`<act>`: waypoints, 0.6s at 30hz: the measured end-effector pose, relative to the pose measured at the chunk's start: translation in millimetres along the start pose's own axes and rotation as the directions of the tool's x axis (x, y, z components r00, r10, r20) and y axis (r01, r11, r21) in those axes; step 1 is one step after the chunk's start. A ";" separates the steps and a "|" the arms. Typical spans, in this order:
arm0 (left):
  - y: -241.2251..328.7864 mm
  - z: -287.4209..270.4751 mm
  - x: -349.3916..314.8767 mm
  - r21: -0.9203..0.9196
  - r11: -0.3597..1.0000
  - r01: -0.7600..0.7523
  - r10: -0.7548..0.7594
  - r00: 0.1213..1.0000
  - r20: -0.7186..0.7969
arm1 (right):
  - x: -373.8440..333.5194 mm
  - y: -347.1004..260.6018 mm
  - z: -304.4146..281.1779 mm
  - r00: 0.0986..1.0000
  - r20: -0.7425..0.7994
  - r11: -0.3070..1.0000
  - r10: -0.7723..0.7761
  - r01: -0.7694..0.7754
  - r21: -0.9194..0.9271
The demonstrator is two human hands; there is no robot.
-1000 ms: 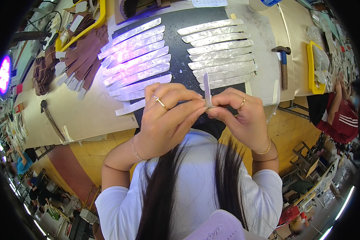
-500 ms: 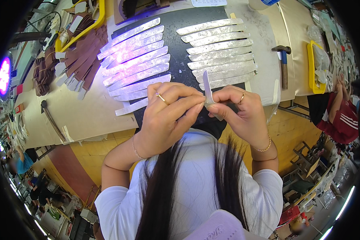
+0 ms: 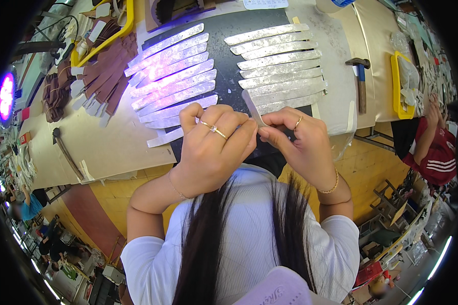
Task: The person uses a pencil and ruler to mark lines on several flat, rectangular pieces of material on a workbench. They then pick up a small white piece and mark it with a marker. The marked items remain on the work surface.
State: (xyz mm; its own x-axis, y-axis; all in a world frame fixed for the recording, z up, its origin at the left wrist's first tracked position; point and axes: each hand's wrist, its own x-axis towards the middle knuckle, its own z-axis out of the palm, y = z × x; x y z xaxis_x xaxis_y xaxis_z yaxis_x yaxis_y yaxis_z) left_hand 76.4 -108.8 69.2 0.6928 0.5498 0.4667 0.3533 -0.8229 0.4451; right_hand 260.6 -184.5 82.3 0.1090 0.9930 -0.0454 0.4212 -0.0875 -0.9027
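Both hands meet in front of me at the near edge of a dark mat (image 3: 226, 56). A thin pale-grey strip (image 3: 252, 107) stands up between them, its upper end leaning left. My left hand (image 3: 211, 137) is closed, fingertips pinching at the strip's lower part, which the fingers hide. Thumb and forefinger of my right hand (image 3: 297, 140) pinch the same strip from the right. Two columns of similar strips lie fanned on the mat: a left stack (image 3: 173, 76) lit violet, and a silvery right stack (image 3: 280, 63).
Left are brown strips (image 3: 104, 81), a yellow tray (image 3: 130, 28), a hammer (image 3: 66, 152) and a glowing violet lamp (image 3: 6, 96). Right are a blue-handled hammer (image 3: 361, 86) and a second yellow tray (image 3: 396, 91). A person in a red garment (image 3: 437, 152) is at far right.
The strip's upper end has swung from nearly upright to a leftward lean. My right hand has shifted slightly left, and my left fingers have curled more.
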 end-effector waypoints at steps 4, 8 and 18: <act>-4.1 -8.2 0.7 -0.061 0.997 0.039 -0.041 0.999 -0.027 | -2.1 10.4 -6.7 0.987 0.001 0.975 0.163 -0.161 0.153; -9.0 -39.3 -7.8 -0.365 0.887 0.281 -0.238 0.958 0.160 | -4.3 13.7 -23.2 0.970 0.022 0.959 0.242 -0.242 0.148; -30.8 -41.4 -69.2 -0.042 0.914 0.403 -0.344 0.826 0.446 | 7.8 51.0 -49.8 0.980 0.197 0.907 0.036 0.050 -0.418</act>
State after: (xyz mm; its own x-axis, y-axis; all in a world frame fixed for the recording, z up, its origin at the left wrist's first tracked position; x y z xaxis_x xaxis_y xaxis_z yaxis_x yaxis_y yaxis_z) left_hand -8.4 -115.5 54.8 0.7312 0.6735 -0.1086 0.5762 -0.5245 0.6268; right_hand 327.7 -185.1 57.2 -0.0555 0.9853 -0.1617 0.7638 -0.0624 -0.6424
